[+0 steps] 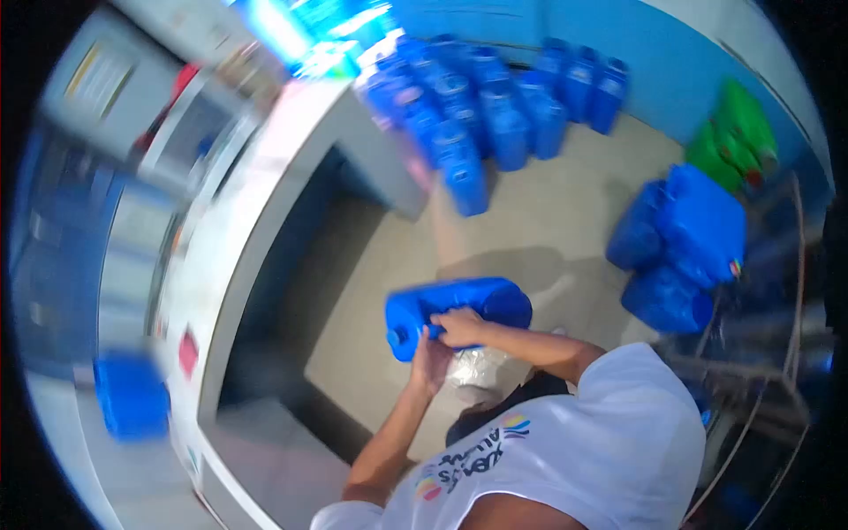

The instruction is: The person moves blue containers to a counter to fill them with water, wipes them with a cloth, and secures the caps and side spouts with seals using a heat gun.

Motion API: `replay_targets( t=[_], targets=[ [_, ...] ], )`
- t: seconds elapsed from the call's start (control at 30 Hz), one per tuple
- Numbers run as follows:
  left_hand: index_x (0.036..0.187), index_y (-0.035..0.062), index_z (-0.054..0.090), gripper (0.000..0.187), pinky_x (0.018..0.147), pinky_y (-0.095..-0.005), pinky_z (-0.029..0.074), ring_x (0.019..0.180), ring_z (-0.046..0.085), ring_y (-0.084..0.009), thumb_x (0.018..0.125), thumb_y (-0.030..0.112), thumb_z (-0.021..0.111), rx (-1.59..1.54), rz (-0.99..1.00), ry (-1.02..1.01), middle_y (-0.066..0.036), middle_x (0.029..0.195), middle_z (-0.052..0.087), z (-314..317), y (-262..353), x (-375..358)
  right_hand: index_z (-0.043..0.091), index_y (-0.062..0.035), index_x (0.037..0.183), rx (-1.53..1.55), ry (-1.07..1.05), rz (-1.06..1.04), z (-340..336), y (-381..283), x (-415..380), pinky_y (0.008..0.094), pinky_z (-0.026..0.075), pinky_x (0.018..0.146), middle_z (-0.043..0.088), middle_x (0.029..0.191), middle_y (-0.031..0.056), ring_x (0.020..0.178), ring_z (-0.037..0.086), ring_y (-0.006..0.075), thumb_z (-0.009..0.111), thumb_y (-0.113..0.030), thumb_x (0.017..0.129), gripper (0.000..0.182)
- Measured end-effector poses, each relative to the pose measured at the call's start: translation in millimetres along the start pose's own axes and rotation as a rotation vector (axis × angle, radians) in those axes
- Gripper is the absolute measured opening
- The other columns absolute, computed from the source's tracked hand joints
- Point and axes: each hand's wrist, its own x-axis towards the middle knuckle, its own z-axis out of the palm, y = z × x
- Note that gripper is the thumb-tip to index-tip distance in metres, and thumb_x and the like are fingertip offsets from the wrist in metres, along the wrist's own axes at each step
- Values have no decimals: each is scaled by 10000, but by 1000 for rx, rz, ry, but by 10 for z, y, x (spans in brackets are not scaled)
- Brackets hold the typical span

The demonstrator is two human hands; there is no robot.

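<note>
A large blue jerrycan (pixel 508 303) is tilted over the floor in front of my body. My left hand (pixel 429 364) is closed at its near side, thumb and fingers around a small blue part that may be its handle or cap. Just above and to the right, my right hand (pixel 460 327) is closed against the same part, its fingertips almost meeting the left ones. What lies between the fingers is too small to make out. Crinkled clear plastic (pixel 477 367) shows below the jerrycan, near my feet.
Many blue jerrycans (pixel 508 132) stand on the floor by the back wall. More blue jerrycans (pixel 702 221) and green ones (pixel 733 132) are at the right, beside a metal frame (pixel 742 375). A white counter (pixel 238 238) curves along the left, with another blue container (pixel 131 396) beyond.
</note>
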Motion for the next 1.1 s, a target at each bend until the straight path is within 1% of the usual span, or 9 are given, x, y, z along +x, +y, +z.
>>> replay_targets(
  t=[0.2, 0.27, 0.37, 0.5, 0.57, 0.67, 0.83, 0.97, 1.1],
  targets=[
    [1194, 2, 433, 400, 997, -321, 288, 1095, 439, -161, 919, 290, 473, 125, 1030, 445, -90, 1130, 508, -641, 1218, -1393, 553, -74, 826, 255, 79, -675, -154, -2567, 1083, 403, 447, 619, 601, 816, 167, 774, 583, 359, 571, -253, 696, 222],
    [1100, 16, 475, 302, 962, -297, 326, 1083, 461, -148, 909, 249, 499, 54, 1269, 502, -92, 1117, 534, -660, 1821, -1747, 564, -9, 902, 571, -116, -719, -360, -3328, 1165, 323, 447, 618, 591, 736, 119, 699, 581, 220, 494, -167, 724, 248],
    [884, 51, 513, 147, 915, -290, 384, 1057, 511, -166, 886, 197, 534, 49, 1563, 439, -115, 1052, 591, -536, 2759, -2194, 461, 28, 1080, 918, -63, -1043, -572, -4031, 1353, 288, 341, 900, 499, 1049, 115, 1022, 460, 182, 435, -133, 747, 372],
    [696, 62, 470, 178, 540, -243, 409, 558, 516, -136, 815, 112, 592, 83, 1512, 312, -35, 593, 506, -918, 3693, -2508, 432, 14, 1000, 483, 618, -793, -682, -4194, 2308, 350, 416, 812, 481, 1014, 169, 890, 516, 242, 404, -328, 900, 357],
    [679, 63, 475, 184, 497, -234, 343, 494, 426, -107, 801, 122, 600, 220, 1582, 351, -7, 522, 414, -1105, 3983, -2502, 403, 16, 1137, 483, -386, -151, -632, -4073, 2849, 410, 459, 782, 470, 1114, 229, 875, 559, 298, 344, -604, 857, 683],
    [721, 87, 455, 146, 516, -245, 345, 489, 381, -101, 816, 117, 562, 331, 1721, 374, 1, 524, 370, -1367, 4418, -2261, 182, -72, 1388, 860, -1024, -142, -351, -4229, 3267, 482, 467, 824, 351, 1285, 311, 967, 527, 468, 207, -873, 642, 1095],
    [846, 57, 541, 147, 648, -307, 443, 673, 545, -177, 821, 196, 583, 1143, 1523, 1106, -48, 729, 548, -2117, 5214, -1467, 205, -108, 1383, 1001, -1217, -65, -168, -4606, 4671, 597, 391, 863, 275, 1336, 287, 1137, 378, 491, 290, -851, 653, 1045],
    [747, 88, 518, 123, 589, -273, 415, 631, 510, -112, 813, 173, 576, 1389, 1633, 1163, -4, 666, 522, -2072, 5757, -1151, 192, -192, 1369, 1223, -1345, 13, 91, -4592, 5600, 608, 410, 848, 235, 1368, 204, 1184, 356, 440, 428, -708, 733, 852],
    [770, 95, 527, 119, 619, -287, 426, 650, 522, -132, 794, 196, 587, 1473, 1496, 1136, -4, 682, 524, -2178, 6364, -1067, 121, -189, 1336, 1149, -858, -508, 403, -4584, 6155, 537, 436, 871, 259, 1315, 176, 1208, 364, 296, 593, -438, 789, 765]
  ],
)
